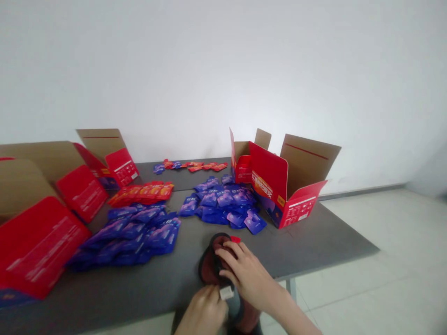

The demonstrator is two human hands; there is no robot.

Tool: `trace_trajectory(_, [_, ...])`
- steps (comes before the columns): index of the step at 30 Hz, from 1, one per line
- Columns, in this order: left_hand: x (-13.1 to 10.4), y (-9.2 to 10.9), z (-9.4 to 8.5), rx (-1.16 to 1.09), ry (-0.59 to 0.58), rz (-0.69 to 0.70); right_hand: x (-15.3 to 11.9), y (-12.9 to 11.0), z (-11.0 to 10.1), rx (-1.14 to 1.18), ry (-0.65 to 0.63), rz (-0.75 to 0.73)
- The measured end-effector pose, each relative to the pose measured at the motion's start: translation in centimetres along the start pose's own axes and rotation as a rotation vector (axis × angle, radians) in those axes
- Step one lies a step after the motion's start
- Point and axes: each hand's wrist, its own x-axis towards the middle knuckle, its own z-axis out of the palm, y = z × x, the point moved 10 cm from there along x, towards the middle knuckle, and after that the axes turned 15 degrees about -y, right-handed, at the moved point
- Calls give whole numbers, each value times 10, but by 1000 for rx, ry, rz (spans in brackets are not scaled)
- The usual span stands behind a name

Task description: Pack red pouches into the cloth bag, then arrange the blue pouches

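At the table's near edge lies a dark reddish-brown item with black edging (208, 269); its kind I cannot make out. My right hand (246, 274) rests on it from the right, fingers curled over its upper part. To the lower left, my left hand (206, 309) is closed in a fist, its fingertips beside a small white tag (226, 292). What the left fingers grip is hidden. A small red piece (235, 239) shows just behind the right hand. Beyond the hands are a pile of blue-purple pouches (223, 200) and, to the left, another blue pouch pile (132, 237).
Open red cartons (268, 179) stand at the right rear. More open red cartons (42, 242) line the left side. Orange-red pouches (143, 193) lie behind the left pile, with a row of small packets (195, 165) near the wall. The grey table (314, 251) ends at the right.
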Motion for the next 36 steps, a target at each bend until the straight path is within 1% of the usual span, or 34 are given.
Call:
trace_trajectory(2, [2,3,11,43,-23,21,1,-5,16,-97,-103,-49])
trace_trajectory(4, [1,3,15,78,-7,24,5,-10,25,-171,-182,-110])
trace_trajectory(5, [-1,3,13,82,11,27,9,-11,27,-197,-200,-125])
trace_trajectory(7, [-7,5,4,73,54,56,24,-7,25,-233,-204,-118])
trace_trajectory(10, [-12,7,-13,58,99,84,52,15,15,-258,-174,6])
trace_trajectory(11, [-11,6,-14,46,93,77,59,23,10,-252,-162,48])
trace_trajectory(13, [-7,1,-9,16,58,40,63,32,-6,-202,-118,80])
trace_trajectory(14, [-4,-1,-4,5,37,19,60,32,-16,-161,-76,68])
trace_trajectory(16, [0,-3,2,3,24,2,43,26,-34,-65,28,13])
trace_trajectory(17, [0,-3,3,6,29,7,33,20,-39,-31,62,-16])
trace_trajectory(18, [-1,-2,4,7,37,16,23,14,-38,-18,64,-41])
trace_trajectory(19, [-2,-1,4,8,46,26,15,7,-32,-27,32,-61])
trace_trajectory(22, [-4,0,11,34,65,30,6,-9,5,-130,-172,-96])
trace_trajectory(24, [-2,1,22,73,68,24,14,-9,23,-190,-248,-98])
trace_trajectory(26, [-1,2,29,109,89,31,31,-1,28,-236,-254,-72])
trace_trajectory(27, [-2,4,28,119,108,39,42,6,28,-256,-247,-42])
trace_trajectory(29, [-4,5,18,101,118,49,62,21,23,-284,-234,38])
trace_trajectory(31, [-6,4,3,38,64,38,74,32,13,-288,-222,108])
trace_trajectory(32, [-6,3,-3,4,23,19,75,33,5,-275,-205,121])
trace_trajectory(34, [-5,1,-10,-48,-49,-25,67,26,-16,-219,-129,97])
trace_trajectory(35, [-3,1,-8,-57,-83,-46,58,18,-26,-185,-81,66])
trace_trajectory(36, [0,1,-2,-58,-129,-63,49,9,-33,-158,-42,26])
